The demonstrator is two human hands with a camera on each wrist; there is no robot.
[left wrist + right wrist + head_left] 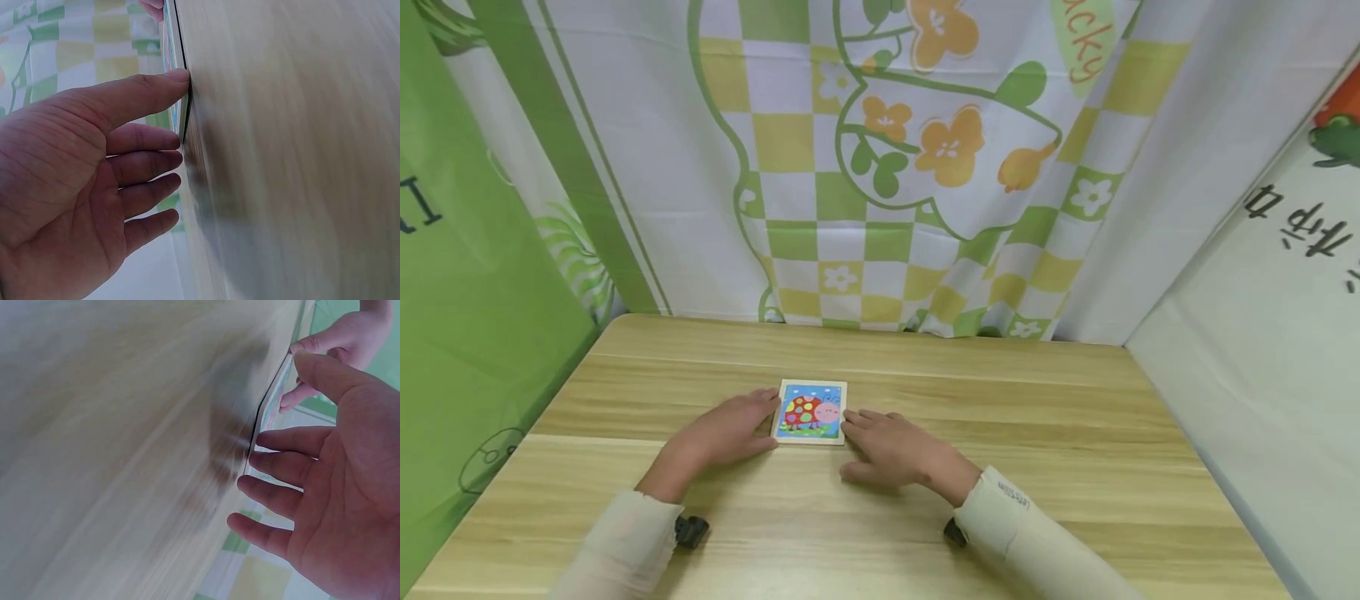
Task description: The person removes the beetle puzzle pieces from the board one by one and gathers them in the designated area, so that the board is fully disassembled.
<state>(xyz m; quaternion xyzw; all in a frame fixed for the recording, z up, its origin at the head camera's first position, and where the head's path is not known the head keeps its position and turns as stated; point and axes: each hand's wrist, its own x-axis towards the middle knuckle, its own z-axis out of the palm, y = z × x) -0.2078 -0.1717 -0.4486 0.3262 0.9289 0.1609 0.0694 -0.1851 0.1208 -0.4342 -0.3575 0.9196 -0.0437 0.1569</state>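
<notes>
While the ladybug picture point(809, 412) was touched at both sides by the left hand point(730, 429) and right hand point(891, 450), fingers uncurled, nothing gripped, the bug point(807, 411) was stretched sideways, facing right.

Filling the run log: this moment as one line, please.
rectangular pale-framed ladybug picture board: flat on light wood-grain table | left hand: at left edge | right hand: at right edge

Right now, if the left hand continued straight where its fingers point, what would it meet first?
Most likely the ladybug picture board; the left hand lies at its left edge, though exact contact is unclear.
</notes>
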